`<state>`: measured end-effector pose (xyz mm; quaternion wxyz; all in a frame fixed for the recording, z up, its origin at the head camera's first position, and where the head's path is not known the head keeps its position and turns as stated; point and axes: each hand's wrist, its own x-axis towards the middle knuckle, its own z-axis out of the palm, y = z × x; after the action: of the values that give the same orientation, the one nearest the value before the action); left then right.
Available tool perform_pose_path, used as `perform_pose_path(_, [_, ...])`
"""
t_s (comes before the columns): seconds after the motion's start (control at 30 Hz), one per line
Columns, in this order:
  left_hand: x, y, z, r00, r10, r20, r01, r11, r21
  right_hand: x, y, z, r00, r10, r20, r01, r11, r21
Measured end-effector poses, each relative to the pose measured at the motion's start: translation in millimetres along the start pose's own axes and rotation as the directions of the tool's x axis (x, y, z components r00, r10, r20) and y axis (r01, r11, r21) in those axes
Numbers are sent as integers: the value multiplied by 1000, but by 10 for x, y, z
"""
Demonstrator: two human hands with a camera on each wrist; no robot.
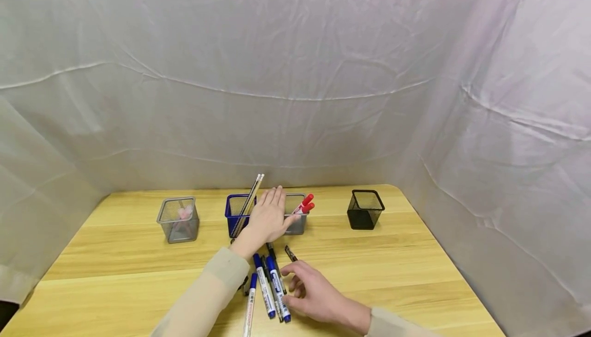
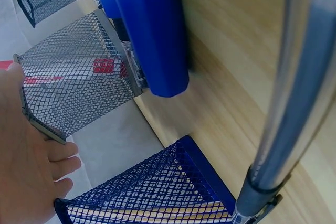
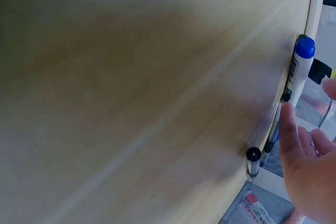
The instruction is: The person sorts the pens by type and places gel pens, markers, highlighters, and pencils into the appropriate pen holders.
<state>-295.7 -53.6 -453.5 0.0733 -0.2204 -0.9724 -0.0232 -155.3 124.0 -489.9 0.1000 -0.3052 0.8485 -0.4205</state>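
Observation:
My left hand (image 1: 269,216) reaches over the tops of two mesh pen holders, its fingers straight and its thumb at the rim of the grey holder (image 1: 295,228). Two red-capped markers (image 1: 307,207) lean in that holder. To its left, the blue holder (image 1: 230,220) has pencils (image 1: 251,196) standing in it, partly behind my left hand. Nearer me, my right hand (image 1: 316,292) hovers beside a pile of pens, fingers loosely bent and thumb apart, holding nothing. Its fingertips are close to a blue-capped whiteboard marker (image 1: 278,290). Another blue-capped marker (image 1: 264,286) lies alongside.
A grey mesh holder (image 1: 179,232) with pink-topped contents stands at the left. A black mesh holder (image 1: 363,219) stands at the right. A slim white pen with a blue cap (image 1: 250,303) and a dark pen (image 1: 291,254) lie on the wooden table (image 1: 415,275), below the curtain (image 1: 286,121).

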Motion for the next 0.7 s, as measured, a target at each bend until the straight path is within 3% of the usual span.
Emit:
perform_pose_path(0.23, [2,4,3,1000,-2,-2,2,1000,0,32,4,39,999,4,53,-1,998,-59])
perform_pose_path(0.7, [-10,7,-16,1000,4,-14,-4,1000,-22,75,-20,51,998,32,55,-22,987,-160])
